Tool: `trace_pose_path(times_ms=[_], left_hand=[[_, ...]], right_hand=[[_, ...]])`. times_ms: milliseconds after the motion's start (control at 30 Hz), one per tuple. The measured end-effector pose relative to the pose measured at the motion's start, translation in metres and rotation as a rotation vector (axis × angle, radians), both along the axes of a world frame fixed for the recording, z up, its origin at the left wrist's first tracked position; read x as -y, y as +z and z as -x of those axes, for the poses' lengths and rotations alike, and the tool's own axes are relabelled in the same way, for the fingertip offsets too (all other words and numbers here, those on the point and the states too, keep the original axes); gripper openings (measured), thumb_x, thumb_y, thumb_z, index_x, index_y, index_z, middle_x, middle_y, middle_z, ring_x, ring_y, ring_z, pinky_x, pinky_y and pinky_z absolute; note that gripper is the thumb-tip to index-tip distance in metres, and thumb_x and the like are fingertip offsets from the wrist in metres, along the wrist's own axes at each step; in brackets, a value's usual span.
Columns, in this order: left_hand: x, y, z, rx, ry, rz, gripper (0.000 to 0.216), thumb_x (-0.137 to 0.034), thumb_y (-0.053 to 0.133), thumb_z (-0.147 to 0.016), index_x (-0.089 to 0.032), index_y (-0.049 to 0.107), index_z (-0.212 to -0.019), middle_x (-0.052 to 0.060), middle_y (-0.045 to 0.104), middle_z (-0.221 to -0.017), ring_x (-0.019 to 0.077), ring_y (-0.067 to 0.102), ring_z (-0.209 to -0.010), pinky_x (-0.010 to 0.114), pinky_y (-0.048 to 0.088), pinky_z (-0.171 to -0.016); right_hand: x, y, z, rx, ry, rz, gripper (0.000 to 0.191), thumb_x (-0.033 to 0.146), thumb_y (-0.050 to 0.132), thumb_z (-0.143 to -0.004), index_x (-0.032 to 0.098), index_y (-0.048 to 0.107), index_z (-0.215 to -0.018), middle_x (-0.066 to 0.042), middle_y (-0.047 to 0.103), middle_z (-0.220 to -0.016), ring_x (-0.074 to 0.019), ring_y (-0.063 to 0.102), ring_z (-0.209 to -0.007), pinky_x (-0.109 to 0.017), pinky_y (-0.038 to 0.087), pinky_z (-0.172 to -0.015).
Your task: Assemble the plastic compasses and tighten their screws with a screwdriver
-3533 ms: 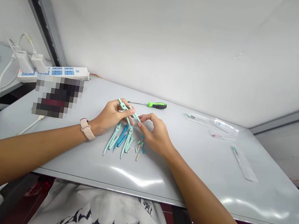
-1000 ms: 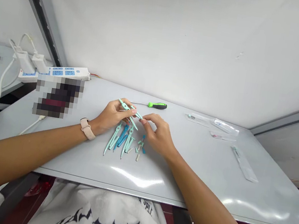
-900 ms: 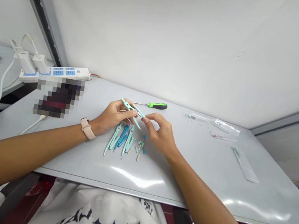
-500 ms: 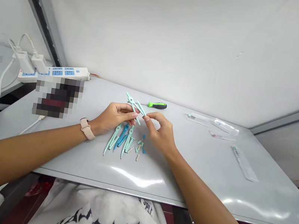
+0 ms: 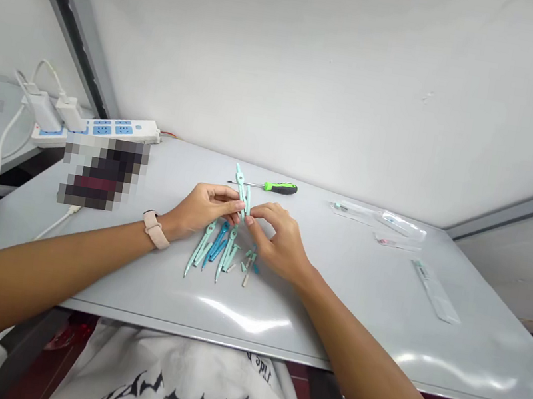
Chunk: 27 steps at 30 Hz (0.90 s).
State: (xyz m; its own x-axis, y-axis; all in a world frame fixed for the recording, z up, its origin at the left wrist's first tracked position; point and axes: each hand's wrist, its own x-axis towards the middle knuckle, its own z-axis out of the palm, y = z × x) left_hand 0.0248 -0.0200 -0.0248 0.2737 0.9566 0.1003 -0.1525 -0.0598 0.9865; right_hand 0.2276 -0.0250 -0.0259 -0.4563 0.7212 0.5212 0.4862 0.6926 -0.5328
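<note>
A mint-green plastic drawing compass (image 5: 242, 193) stands with its hinge end pointing away from me and its legs close together. My left hand (image 5: 207, 207) holds it from the left, and the fingertips of my right hand (image 5: 273, 236) pinch its lower part. Below my hands lie another mint compass (image 5: 200, 249), a blue compass (image 5: 218, 240) and a third mint compass (image 5: 227, 253). Small mint and blue compass parts (image 5: 248, 266) lie just under my right hand.
A screwdriver with a green and black handle (image 5: 281, 188) lies beyond my hands on the grey table (image 5: 328, 320). Clear plastic packets (image 5: 401, 225) and a long sleeve (image 5: 435, 292) lie at right. A power strip (image 5: 101, 126) with plugged-in chargers stands at back left.
The mint compass has turned from a slanted hold to pointing straight away from me, and its legs have come closer together. My right hand has moved onto its lower part.
</note>
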Motion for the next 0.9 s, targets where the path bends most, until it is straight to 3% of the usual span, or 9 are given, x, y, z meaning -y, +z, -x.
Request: trace_pose_path(times_ms=[300, 533, 900], left_hand=[[0.0009, 0.0034, -0.0006, -0.171, 0.027, 0.013, 0.034, -0.043, 0.087, -0.072, -0.014, 0.075, -0.082, 0.002, 0.070, -0.067, 0.0146, 0.065, -0.064, 0.029, 0.055, -0.066], [-0.0015, 0.0035, 0.0018, -0.307, 0.155, -0.024, 0.032, -0.043, 0.085, -0.072, -0.014, 0.077, -0.084, 0.003, 0.069, -0.067, 0.0136, 0.062, -0.058, 0.026, 0.050, -0.056], [-0.0019, 0.0010, 0.0041, -0.307, 0.190, -0.091, 0.024, -0.035, 0.076, -0.077, -0.017, 0.061, -0.071, -0.003, 0.059, -0.058, 0.0104, 0.056, -0.052, 0.023, 0.040, -0.050]], right_hand=[[0.0001, 0.0003, 0.0002, 0.024, -0.051, 0.038, 0.019, 0.029, 0.057, -0.096, 0.023, 0.058, -0.079, -0.002, 0.067, -0.081, -0.0205, 0.058, -0.080, -0.038, 0.042, -0.080], [-0.0019, 0.0007, -0.0005, 0.065, -0.129, 0.092, 0.022, 0.031, 0.056, -0.096, 0.022, 0.056, -0.075, -0.002, 0.067, -0.079, -0.0207, 0.059, -0.080, -0.038, 0.039, -0.081], [-0.0029, 0.0022, 0.0019, 0.235, -0.233, 0.219, 0.026, 0.029, 0.056, -0.095, 0.022, 0.058, -0.070, -0.004, 0.070, -0.078, -0.0227, 0.059, -0.084, -0.040, 0.039, -0.086]])
